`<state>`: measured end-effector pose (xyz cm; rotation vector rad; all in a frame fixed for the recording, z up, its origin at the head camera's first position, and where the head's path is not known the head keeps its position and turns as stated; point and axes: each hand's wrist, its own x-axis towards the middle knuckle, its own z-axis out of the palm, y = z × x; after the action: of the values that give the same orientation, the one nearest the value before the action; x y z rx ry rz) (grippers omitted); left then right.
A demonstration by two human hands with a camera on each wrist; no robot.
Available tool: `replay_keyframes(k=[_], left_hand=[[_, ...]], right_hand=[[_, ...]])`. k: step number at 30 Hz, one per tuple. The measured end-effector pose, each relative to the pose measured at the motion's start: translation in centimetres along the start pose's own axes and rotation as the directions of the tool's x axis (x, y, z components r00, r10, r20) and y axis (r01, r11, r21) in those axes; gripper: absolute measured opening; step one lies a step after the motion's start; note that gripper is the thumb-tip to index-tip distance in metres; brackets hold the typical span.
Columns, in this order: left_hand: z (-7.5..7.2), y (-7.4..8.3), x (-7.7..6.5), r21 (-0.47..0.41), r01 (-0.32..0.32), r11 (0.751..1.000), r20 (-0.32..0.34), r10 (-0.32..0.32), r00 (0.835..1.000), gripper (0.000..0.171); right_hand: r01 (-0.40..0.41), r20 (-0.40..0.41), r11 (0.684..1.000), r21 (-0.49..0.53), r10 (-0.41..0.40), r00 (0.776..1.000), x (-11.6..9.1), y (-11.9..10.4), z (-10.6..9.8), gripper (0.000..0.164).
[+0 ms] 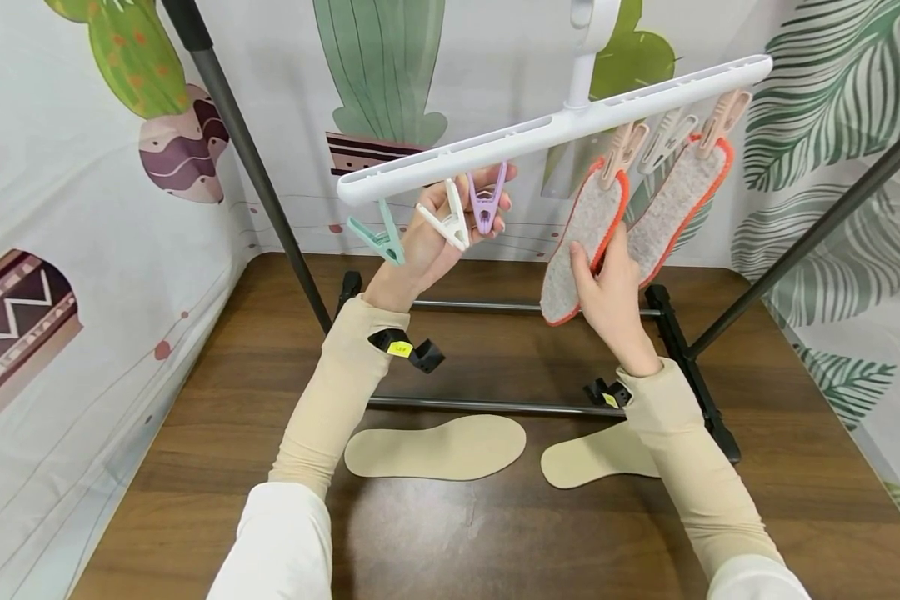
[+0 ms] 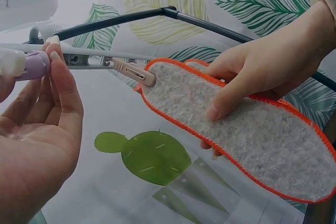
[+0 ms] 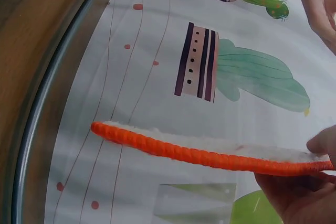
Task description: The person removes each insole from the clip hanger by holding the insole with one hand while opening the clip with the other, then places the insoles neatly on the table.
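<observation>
My left hand [image 1: 435,233] is raised under the white hanger bar [image 1: 495,143], its fingers curled around the purple clothespin [image 1: 485,200]. A white clothespin [image 1: 450,218] hangs in front of that hand, and a mint-green clothespin [image 1: 381,237] hangs farther left. With thumb and fingers my right hand [image 1: 611,292] grips a grey felt insole [image 2: 178,95] edged in orange. A pink clothespin [image 1: 624,154] bites its upper end. Just behind it hangs a second grey insole [image 1: 678,204], held by another pink clothespin [image 1: 726,117]. Between the two is a pale clothespin [image 1: 667,142].
Two beige insoles, one on the left [image 1: 438,447] and one on the right [image 1: 600,456], lie on the wooden table [image 1: 420,533]. The right sleeve partly covers one. A dark metal rack frame [image 1: 247,150] stands around the hanger, its bars crossing low behind the beige insoles.
</observation>
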<state>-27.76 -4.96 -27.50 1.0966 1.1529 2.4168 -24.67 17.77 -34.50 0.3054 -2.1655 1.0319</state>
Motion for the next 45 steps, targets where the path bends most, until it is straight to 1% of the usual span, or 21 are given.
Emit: replay_keyframes(k=[2,6,8,12,15,17,20,22,27,29,32,37,41,45], left_hand=[[-0.1,0.0,0.1,-0.01,-0.004,1.0,0.003,0.004,1.0,0.065],[-0.3,0.0,0.1,-0.039,-0.004,0.999,0.002,0.004,1.0,0.076],[-0.4,0.0,0.1,-0.048,0.001,0.999,-0.007,-0.002,1.0,0.075],[-0.5,0.3,-0.1,-0.051,0.007,0.999,-0.029,-0.009,1.0,0.057],[-0.4,0.6,-0.2,-0.053,-0.002,0.999,-0.031,0.0,1.0,0.05],[-0.4,0.7,-0.2,-0.054,-0.008,0.999,-0.029,0.006,1.0,0.048],[-0.3,0.7,-0.2,-0.054,-0.014,0.998,-0.022,0.013,1.0,0.05],[-0.2,0.6,-0.2,-0.056,-0.01,0.998,-0.022,0.009,1.0,0.054],[-0.1,0.2,-0.2,-0.057,0.023,0.998,-0.042,-0.025,0.999,0.064],[-0.1,0.1,-0.2,-0.059,0.033,0.998,-0.051,-0.036,0.998,0.064],[-0.1,-0.2,-0.3,-0.066,0.033,0.997,-0.057,-0.037,0.998,0.056],[-0.2,-0.8,-0.4,-0.093,0.031,0.995,-0.038,-0.035,0.999,0.042],[-0.6,-1.3,-0.4,-0.095,0.016,0.995,-0.006,-0.017,1.0,0.039],[-0.9,-1.7,-0.3,-0.063,0.015,0.998,0.014,-0.014,1.0,0.039]], right_hand=[[0.014,-0.017,1.0,-0.005,-0.014,1.0,0.0,0.0,0.1,0.037],[0.022,-0.031,1.0,-0.007,-0.022,0.999,-0.3,0.1,0.1,0.036],[0.024,-0.033,1.0,-0.003,-0.024,0.999,-0.4,0.1,0.1,0.036],[0.022,-0.038,1.0,-0.004,-0.022,0.999,-0.5,0.3,0.1,0.036],[0.018,-0.036,1.0,-0.008,-0.018,0.999,-0.5,0.3,0.1,0.036],[0.019,-0.033,1.0,-0.009,-0.019,0.999,-0.5,0.4,0.2,0.037],[0.021,-0.037,1.0,-0.007,-0.022,0.999,-0.5,0.4,0.2,0.037],[0.021,-0.039,1.0,-0.006,-0.021,0.999,-0.6,0.4,0.2,0.037],[0.026,-0.038,1.0,-0.009,-0.026,0.999,-0.9,0.5,0.1,0.037],[0.034,-0.039,0.999,-0.014,-0.034,0.999,-1.0,0.5,0.0,0.037],[0.037,-0.041,0.999,-0.02,-0.038,0.998,-1.1,0.7,0.0,0.036],[0.031,-0.035,0.999,-0.019,-0.031,0.999,-1.3,1.0,0.1,0.032],[0.029,-0.028,0.999,-0.017,-0.03,0.999,-1.3,0.9,0.1,0.032],[0.03,-0.021,0.999,-0.017,-0.03,0.999,-1.4,0.8,0.2,0.032]])
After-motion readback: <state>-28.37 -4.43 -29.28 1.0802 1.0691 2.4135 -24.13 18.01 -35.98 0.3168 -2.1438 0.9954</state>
